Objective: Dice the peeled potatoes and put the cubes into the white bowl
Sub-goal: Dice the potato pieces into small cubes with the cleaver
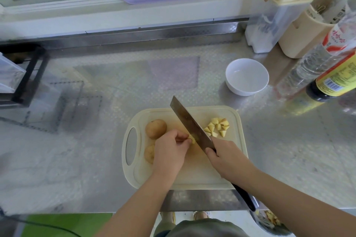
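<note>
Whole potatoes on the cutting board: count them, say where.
2. One round tan potato beside the cream plastic board's handle slot; a second potato nearer the person, partly hidden behind the left hand.

Cleaver (pixel 189 123) in right hand (pixel 229 158), potato piece (pixel 192 138) in left hand (pixel 171 150)

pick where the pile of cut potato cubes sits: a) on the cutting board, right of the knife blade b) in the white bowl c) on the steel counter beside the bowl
a: the cubes lie on the cutting board just right of the knife blade; the white bowl shows none.
</note>
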Action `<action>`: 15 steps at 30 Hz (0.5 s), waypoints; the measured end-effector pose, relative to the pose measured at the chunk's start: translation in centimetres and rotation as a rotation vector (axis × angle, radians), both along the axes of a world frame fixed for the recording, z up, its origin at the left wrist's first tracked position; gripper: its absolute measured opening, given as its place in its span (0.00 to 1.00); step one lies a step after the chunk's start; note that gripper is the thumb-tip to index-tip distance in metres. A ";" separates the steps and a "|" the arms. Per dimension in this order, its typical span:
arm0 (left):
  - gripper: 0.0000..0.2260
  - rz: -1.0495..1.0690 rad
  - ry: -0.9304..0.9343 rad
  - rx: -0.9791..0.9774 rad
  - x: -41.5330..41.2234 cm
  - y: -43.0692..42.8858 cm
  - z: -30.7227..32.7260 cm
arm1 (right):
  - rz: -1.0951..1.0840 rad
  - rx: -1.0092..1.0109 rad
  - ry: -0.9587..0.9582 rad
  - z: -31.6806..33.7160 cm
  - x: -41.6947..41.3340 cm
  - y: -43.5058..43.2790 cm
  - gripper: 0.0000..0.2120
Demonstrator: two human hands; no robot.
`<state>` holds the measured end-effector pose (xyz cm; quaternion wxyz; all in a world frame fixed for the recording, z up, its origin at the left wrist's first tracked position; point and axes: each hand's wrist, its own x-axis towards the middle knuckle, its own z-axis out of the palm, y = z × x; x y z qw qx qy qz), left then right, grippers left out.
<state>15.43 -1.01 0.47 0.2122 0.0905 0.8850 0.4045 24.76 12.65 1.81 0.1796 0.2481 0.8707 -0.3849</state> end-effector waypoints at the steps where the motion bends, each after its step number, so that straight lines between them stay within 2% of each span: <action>1: 0.02 -0.004 -0.003 -0.002 0.0 0.0 0.0 | 0.016 0.003 -0.005 -0.1 -0.3 -0.1 0.10; 7: 0.03 -0.021 -0.056 -0.003 -0.4 -0.3 0.1 | 0.067 0.075 -0.001 -0.6 -1.5 -0.5 0.09; 12: 0.04 -0.017 -0.168 0.016 -1.0 -1.2 -0.2 | -0.055 0.078 0.024 -0.5 -0.7 -0.1 0.07; 15: 0.07 -0.002 -0.207 0.027 -0.9 -1.6 -0.3 | -0.040 0.090 -0.013 -0.5 0.1 1.1 0.06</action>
